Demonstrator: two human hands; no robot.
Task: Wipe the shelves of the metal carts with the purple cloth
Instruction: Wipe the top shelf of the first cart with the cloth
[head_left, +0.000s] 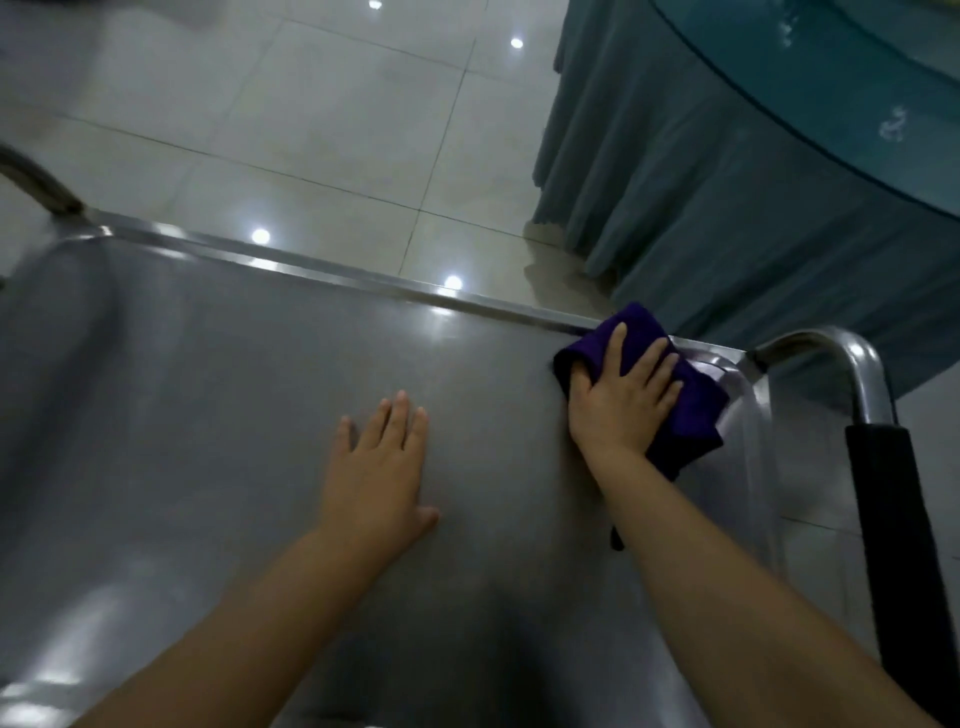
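Cloth (691, 410) lengthwise toward far-right corner

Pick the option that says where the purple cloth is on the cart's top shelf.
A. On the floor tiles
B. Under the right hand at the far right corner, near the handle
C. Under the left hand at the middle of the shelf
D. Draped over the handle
B: the right hand presses the purple cloth flat in the shelf's far right corner beside the handle; the left hand lies bare on the metal.

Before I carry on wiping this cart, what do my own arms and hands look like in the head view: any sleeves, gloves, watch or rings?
Both forearms are bare right up to the bottom edge of the picture, with no sleeve in view. The left hand and right hand wear no gloves. No watch, bracelet or ring shows on either wrist or on the visible fingers.
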